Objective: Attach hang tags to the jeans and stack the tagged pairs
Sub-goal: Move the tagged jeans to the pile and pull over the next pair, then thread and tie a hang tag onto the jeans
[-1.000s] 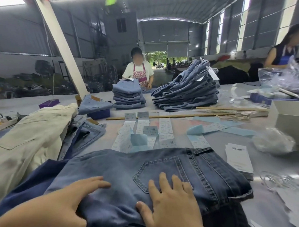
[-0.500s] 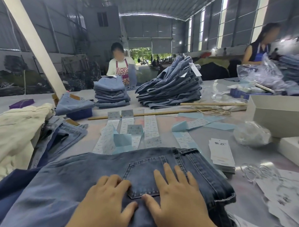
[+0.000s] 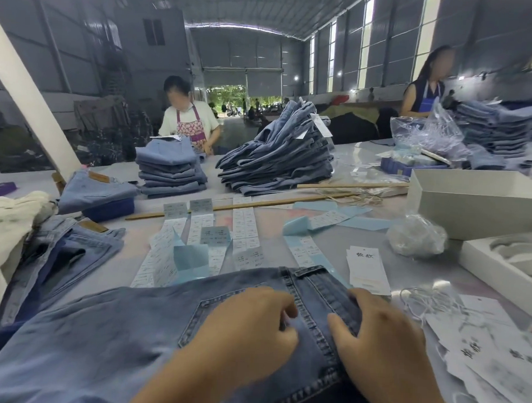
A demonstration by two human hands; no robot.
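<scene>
Head view: jeans (image 3: pixel 115 332) lay under both hands; left hand (image 3: pixel 247 325) and right hand (image 3: pixel 383 337) pinched waistband denim between curled fingers. Hang tags (image 3: pixel 367 269) waited just beyond right fingertips; best kept taut.

Jeans (image 3: pixel 115 332) cut off below; hang tags (image 3: pixel 495 363) blurred; left hand (image 3: pixel 247 322) fingertips hidden

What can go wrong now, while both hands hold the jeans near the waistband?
1. The jeans already lie over the near ends of the label strips. Pulling the denim may drag or crease them.
2. The white strings and loose hang tags lie close beside the right hand; a sleeve or the cloth could sweep them off order.
3. The left hand grips the fabric by the pocket, so the fold may bunch.
</scene>
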